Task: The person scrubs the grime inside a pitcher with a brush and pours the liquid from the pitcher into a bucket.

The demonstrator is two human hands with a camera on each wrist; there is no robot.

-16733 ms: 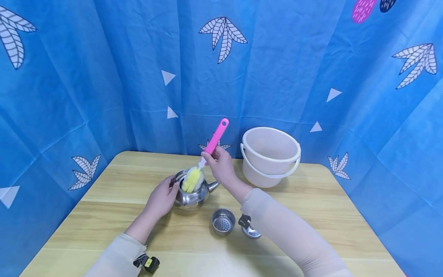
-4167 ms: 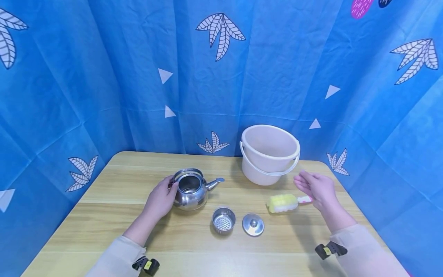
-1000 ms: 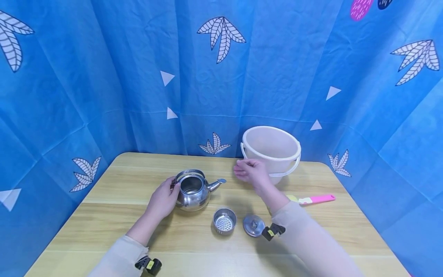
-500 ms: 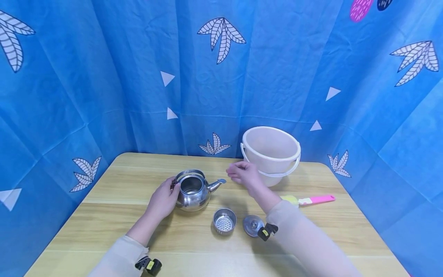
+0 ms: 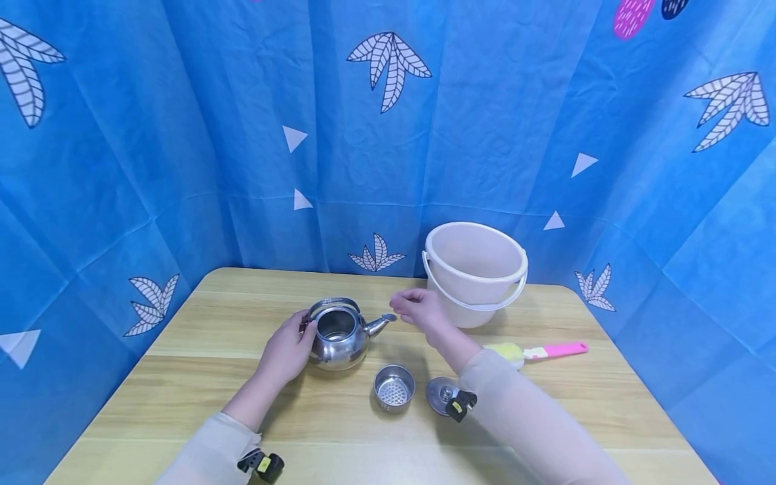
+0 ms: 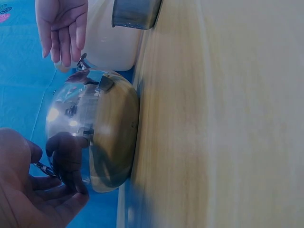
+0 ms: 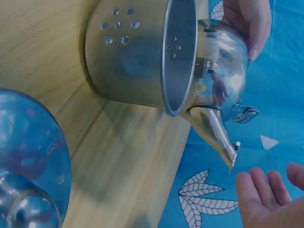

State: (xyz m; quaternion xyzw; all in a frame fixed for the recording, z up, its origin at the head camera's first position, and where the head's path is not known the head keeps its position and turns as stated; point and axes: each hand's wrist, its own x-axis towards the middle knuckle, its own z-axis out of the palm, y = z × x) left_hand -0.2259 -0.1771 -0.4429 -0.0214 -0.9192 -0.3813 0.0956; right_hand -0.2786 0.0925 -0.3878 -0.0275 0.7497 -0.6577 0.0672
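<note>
Left hand (image 5: 287, 347) grips kettle (image 5: 342, 353) at side; right arm (image 5: 527, 417) stretched forward, right hand (image 5: 422, 313) loose, fingers (image 7: 247, 194) extended, just beside kettle's spout (image 5: 376, 327).

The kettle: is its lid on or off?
Off. In the head view, the lid lies on the table beside the strainer, and the kettle shows an uncovered round mouth.

I can't make out a single word or number from here. The black device (image 5: 261, 463) on the left cuff bears a small yellow patch (image 5: 264, 464), and its twin (image 5: 459, 406) on the right cuff another, both too small to read. The pink marks (image 5: 536, 353) on the brush (image 5: 565, 349)'s white neck are illegible too.
</note>
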